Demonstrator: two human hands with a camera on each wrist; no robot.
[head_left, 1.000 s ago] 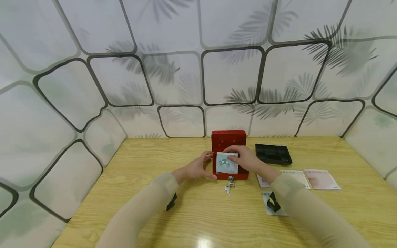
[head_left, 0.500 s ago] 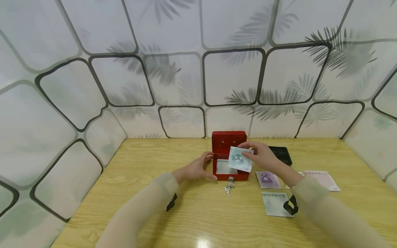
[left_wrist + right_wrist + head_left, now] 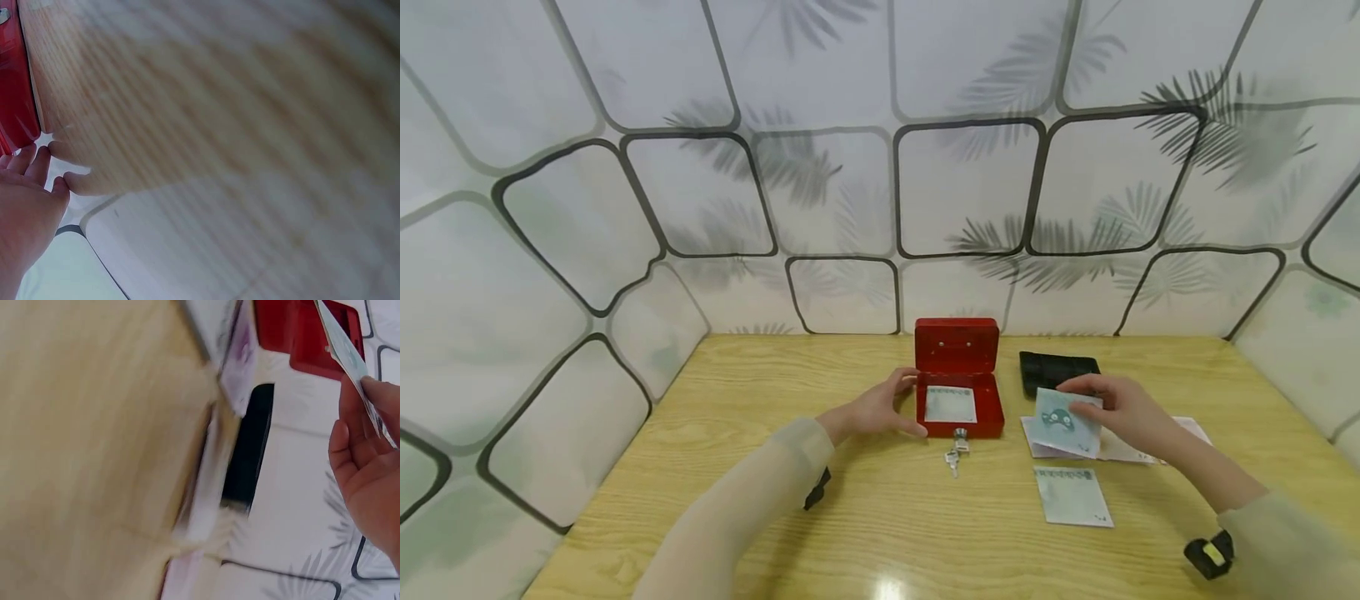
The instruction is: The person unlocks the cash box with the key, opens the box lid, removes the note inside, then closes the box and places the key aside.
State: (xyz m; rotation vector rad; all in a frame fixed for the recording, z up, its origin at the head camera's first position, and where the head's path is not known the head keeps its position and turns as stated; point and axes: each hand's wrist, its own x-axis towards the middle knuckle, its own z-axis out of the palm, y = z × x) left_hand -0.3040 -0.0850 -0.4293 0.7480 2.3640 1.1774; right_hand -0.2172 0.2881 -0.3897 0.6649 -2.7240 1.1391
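Note:
The red metal cash box point(image 3: 928, 432) stands with its lid point(image 3: 957, 344) raised. My left hand point(image 3: 874, 410) touches its left side, thumb at the front corner and fingers farther back; in the left wrist view its fingertips point(image 3: 42, 153) reach the red wall. Inside the box lies a pale note paper point(image 3: 950, 405). To the right of the box, my right hand point(image 3: 1116, 406) pinches a square pale-teal note paper point(image 3: 1055, 427) with a cartoon monster print between thumb and fingers. Under it, a purple-edged note paper point(image 3: 1043, 453) on the table is mostly hidden.
A silver padlock point(image 3: 961, 442) hangs at the box's front, with keys point(image 3: 952, 461) lying before it. A black compartment tray point(image 3: 1051, 367) sits behind the right hand. Another pale note paper point(image 3: 1075, 498) lies in front, and a pink note paper point(image 3: 1192, 428) lies to the right.
My right hand has lifted the teal note paper out of the red box and carried it right, uncovering another note paper inside. My left hand has stayed at the box.

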